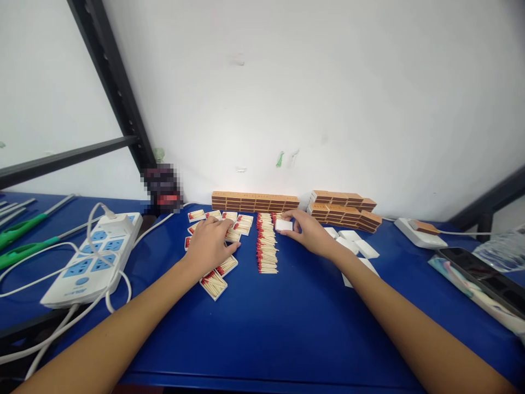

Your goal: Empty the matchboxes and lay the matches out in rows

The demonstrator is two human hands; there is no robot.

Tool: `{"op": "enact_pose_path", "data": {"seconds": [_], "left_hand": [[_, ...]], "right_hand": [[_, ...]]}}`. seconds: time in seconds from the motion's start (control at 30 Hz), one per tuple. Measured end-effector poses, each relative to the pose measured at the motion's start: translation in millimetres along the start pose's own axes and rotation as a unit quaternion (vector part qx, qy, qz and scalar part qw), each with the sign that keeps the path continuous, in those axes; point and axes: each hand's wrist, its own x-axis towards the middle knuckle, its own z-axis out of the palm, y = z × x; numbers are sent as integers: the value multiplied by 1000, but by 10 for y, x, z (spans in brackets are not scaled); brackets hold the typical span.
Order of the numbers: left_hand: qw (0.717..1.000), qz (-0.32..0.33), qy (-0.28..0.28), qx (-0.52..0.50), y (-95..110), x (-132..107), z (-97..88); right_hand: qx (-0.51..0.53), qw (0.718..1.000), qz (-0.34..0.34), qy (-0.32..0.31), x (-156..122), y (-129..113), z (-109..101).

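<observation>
Forearms (137, 319) lead to 2 hands (208, 245), the right (309, 234) pinching a white tray (284, 225).

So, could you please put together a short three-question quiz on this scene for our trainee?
1. What does the right hand hold?
2. True or false: the column of loose matches lies to the right of the right hand.
3. Where in the picture is the power strip with blue sockets, relative to the left hand? A) to its right; B) to its left; C) underneath it.

Key:
1. A small white piece, apparently a matchbox tray.
2. False; it lies between the two hands.
3. B.
</observation>
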Motion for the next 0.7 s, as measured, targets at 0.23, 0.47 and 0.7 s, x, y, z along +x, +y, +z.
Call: {"op": "enact_pose_path", "data": {"seconds": [0.23,0.47,0.7], "left_hand": [[999,3,-17,-46,-73,25,3],[998,7,-22,-57,-110,26,11],[995,63,0,-77,-174,32,35]], "right_hand": [[3,999,18,27,11,-16,-178],[-127,989,59,-56,-51,-20,-636],[-203,961,131,-138,-187,26,-862]]}}
